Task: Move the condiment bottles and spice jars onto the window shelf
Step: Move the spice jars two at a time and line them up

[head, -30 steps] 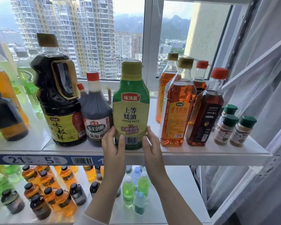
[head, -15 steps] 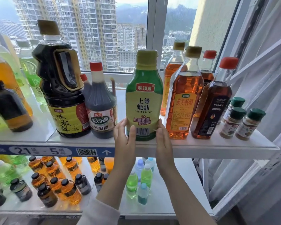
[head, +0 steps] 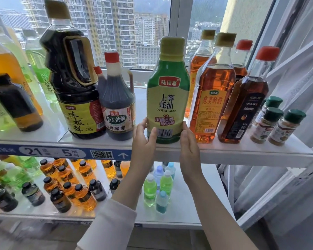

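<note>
A green and yellow oyster sauce bottle [head: 168,98] stands upright at the front edge of the white window shelf [head: 242,152]. My left hand [head: 143,147] clasps its lower left side, thumb on the label. Pressed flat against its lower right side is my right hand [head: 189,150]. Left of it stand a vinegar jug [head: 118,109] and a big dark soy sauce jug [head: 74,83]. On the right are an amber cooking wine bottle [head: 213,98], a dark oil bottle [head: 244,109] and green-capped spice jars [head: 275,127].
More large yellow and green bottles [head: 5,83] fill the shelf's left end. A lower shelf [head: 192,204] carries several small amber, dark and green bottles. A sheer curtain [head: 300,87] hangs on the right, and the window glass [head: 116,33] stands behind the shelf.
The oyster sauce bottle has slid to the right between my hands, away from the vinegar jug and up beside the amber cooking wine bottle.
</note>
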